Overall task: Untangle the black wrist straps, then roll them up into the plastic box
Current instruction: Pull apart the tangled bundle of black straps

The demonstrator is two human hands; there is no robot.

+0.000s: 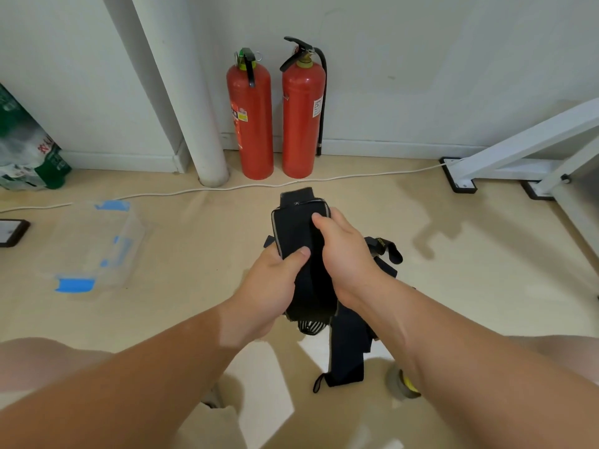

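Both my hands hold a bundle of black wrist straps above the beige floor, in the middle of the view. My left hand grips the bundle's lower left side, thumb pressed on the front. My right hand grips its right side, thumb on top. One strap end with a small loop hangs down below my hands. More black strap ends stick out behind my right hand. The clear plastic box with blue clips sits on the floor to the left, apart from my hands.
Two red fire extinguishers stand against the far wall beside a white pipe. A white cable runs across the floor. A white metal frame is at right, a green-and-white bag at left. A tape roll lies under my right forearm.
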